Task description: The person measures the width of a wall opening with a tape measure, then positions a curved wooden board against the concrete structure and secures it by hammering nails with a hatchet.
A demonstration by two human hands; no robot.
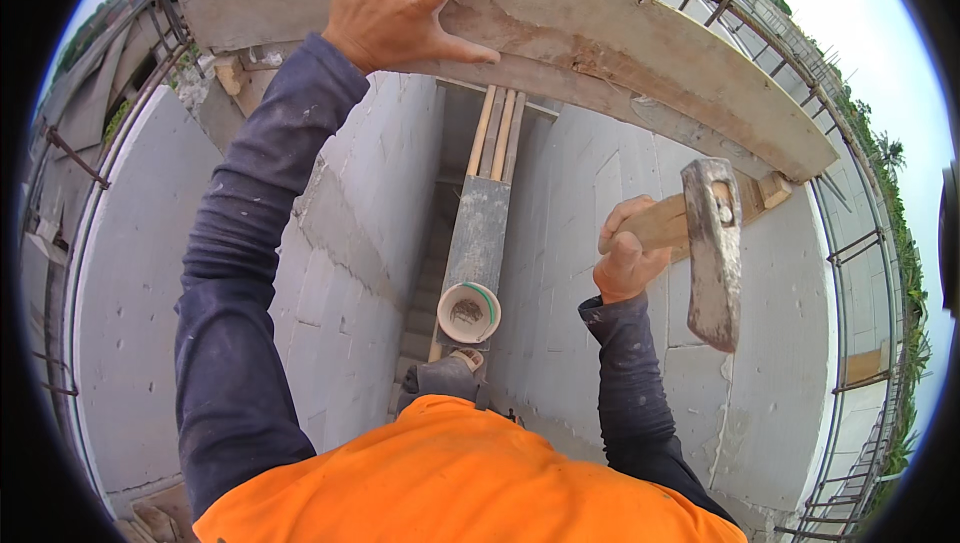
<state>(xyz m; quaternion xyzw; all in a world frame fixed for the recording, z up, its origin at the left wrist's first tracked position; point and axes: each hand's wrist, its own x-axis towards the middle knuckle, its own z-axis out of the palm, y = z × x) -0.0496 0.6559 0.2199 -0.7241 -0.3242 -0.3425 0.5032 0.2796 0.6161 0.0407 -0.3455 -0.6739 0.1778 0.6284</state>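
My left hand (410, 13) is on a long wooden board (600, 43) spanning the top, its fingers gripping toward the upper edge and thumb spread along its face. My right hand (625, 258) grips the wooden handle (655, 225) of a hammer, whose worn steel head (712, 273) is below the board's right part. A small wooden block (772, 190) sits under that end of the board.
Below is a narrow stairwell between pale block walls (120, 283). Timber battens (497, 133) and a grey plank (478, 228) span it lengthwise, bearing a white bucket (455, 328). My foot (465, 358) is near the bucket. Steel rebar (855, 253) lines both sides.
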